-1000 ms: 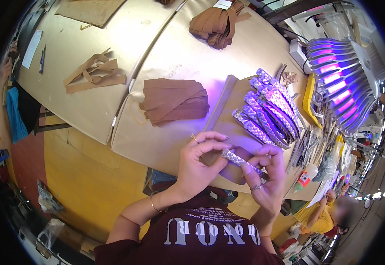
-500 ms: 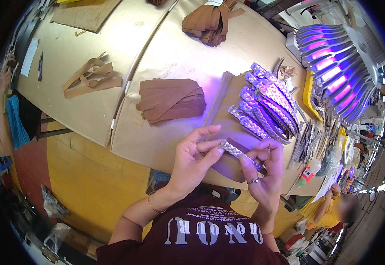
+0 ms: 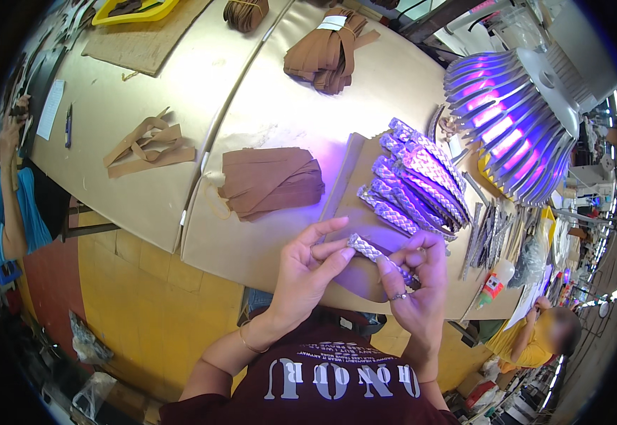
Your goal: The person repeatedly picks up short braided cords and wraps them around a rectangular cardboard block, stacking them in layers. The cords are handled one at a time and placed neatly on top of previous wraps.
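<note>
A short braided strap (image 3: 367,247), pale and woven, stretches between my two hands near the table's front edge. Its left end is pinched between the thumb and a finger of my left hand (image 3: 307,263), whose index finger points outward. My right hand (image 3: 419,278) grips the strap further along, fingers curled, so part of the strap is hidden there. Just beyond my hands lies a fanned bundle of similar braided straps (image 3: 421,173), lit purple, on a brown board (image 3: 344,170). To the left of it rests a stack of flat brown leather strips (image 3: 271,180).
A finned lamp (image 3: 510,124) glows purple at the right. Tied brown strip bundles (image 3: 326,53) and loose tan strips (image 3: 151,145) lie on the table. A bottle (image 3: 494,283) stands at the right edge. People in blue (image 3: 21,212) and yellow (image 3: 517,343) sit at either side.
The whole view has shifted, showing more of the table's far side; the lamp appears further left. Both hands keep their hold on the braided strap, with little change in finger position.
</note>
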{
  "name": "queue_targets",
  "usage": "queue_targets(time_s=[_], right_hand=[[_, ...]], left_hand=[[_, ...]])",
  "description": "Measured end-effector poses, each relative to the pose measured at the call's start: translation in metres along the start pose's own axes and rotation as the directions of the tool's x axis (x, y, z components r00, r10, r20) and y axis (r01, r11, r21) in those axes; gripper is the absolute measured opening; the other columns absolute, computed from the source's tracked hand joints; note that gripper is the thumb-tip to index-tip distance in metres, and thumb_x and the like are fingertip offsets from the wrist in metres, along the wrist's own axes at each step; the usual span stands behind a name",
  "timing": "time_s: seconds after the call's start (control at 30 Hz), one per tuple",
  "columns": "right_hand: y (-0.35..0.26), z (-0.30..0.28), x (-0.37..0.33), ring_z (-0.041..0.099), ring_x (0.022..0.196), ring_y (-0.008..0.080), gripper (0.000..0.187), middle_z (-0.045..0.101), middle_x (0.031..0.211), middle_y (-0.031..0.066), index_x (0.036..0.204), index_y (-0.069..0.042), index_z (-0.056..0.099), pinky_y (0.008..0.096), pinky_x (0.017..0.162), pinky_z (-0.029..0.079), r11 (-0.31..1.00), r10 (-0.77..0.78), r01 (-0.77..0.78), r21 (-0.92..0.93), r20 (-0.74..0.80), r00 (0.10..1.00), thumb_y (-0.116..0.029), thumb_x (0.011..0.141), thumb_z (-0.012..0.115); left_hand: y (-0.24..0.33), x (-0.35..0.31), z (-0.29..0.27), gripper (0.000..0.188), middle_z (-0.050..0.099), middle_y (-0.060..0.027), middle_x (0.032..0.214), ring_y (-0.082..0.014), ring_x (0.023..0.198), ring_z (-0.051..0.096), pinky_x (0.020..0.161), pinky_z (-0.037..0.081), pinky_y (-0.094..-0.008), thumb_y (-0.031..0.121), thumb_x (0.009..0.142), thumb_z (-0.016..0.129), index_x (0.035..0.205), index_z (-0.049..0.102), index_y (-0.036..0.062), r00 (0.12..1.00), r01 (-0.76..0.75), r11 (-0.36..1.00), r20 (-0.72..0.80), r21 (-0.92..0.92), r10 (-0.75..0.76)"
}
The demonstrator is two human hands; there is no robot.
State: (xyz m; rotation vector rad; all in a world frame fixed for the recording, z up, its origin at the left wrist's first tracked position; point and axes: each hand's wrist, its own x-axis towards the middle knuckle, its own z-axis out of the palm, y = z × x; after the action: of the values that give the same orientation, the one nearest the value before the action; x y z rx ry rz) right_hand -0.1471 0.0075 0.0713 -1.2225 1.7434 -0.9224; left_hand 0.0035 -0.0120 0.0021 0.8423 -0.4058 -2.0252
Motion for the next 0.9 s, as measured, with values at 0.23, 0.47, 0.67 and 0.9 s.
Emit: queue_targets(time_s=[0.23, 0.47, 0.67, 0.9], right_hand=[[-0.007, -0.001, -0.001, 0.048, 0.064, 0.0043, 0.032, 0.056, 0.072, 0.0014, 0.107, -0.008, 0.037, 0.0193, 0.058, 0.037, 0.994, 0.11, -0.108, -0.029, 0.053, 0.993, 0.002, 0.089, 0.062], [-0.012, 0.003, 0.0, 0.046, 0.063, 0.0035, 0.032, 0.054, 0.071, 0.0, 0.105, -0.008, 0.037, 0.0178, 0.057, 0.035, 0.988, 0.153, -0.153, -0.02, 0.024, 0.988, 0.003, 0.088, 0.062], [-0.016, 0.006, 0.001, 0.045, 0.062, 0.0023, 0.032, 0.052, 0.069, -0.0013, 0.104, -0.007, 0.038, 0.0174, 0.055, 0.033, 0.99, 0.136, -0.136, -0.04, -0.004, 0.991, 0.004, 0.087, 0.062], [-0.018, 0.013, 0.005, 0.042, 0.056, 0.0022, 0.031, 0.049, 0.063, -0.0021, 0.102, -0.006, 0.04, 0.0197, 0.05, 0.03, 0.98, 0.071, -0.08, -0.18, -0.052, 0.996, 0.002, 0.085, 0.064]], left_hand=[[-0.001, 0.0, -0.003, 0.043, 0.068, -0.0164, 0.114, -0.0109, 0.101, 0.063, 0.09, 0.05, -0.024, -0.001, 0.093, 0.058, 0.135, 0.047, -0.0005, 1.0, -0.003, 1.0, 0.02, -0.021, 0.004], [-0.001, 0.0, -0.004, 0.043, 0.068, -0.0165, 0.113, -0.0116, 0.101, 0.063, 0.091, 0.049, -0.024, -0.002, 0.093, 0.057, 0.135, 0.047, -0.0003, 1.0, 0.0, 0.999, 0.018, -0.052, 0.001], [0.0, 0.001, -0.006, 0.044, 0.068, -0.0164, 0.111, -0.0119, 0.1, 0.063, 0.09, 0.049, -0.0245, -0.002, 0.093, 0.057, 0.135, 0.046, -0.0004, 1.0, -0.005, 0.997, 0.023, -0.072, 0.007], [-0.001, 0.006, -0.004, 0.043, 0.072, -0.0139, 0.101, -0.0096, 0.093, 0.065, 0.086, 0.05, -0.0227, 0.001, 0.091, 0.064, 0.131, 0.049, -0.0014, 0.999, -0.007, 1.0, -0.044, -0.002, 0.007]])
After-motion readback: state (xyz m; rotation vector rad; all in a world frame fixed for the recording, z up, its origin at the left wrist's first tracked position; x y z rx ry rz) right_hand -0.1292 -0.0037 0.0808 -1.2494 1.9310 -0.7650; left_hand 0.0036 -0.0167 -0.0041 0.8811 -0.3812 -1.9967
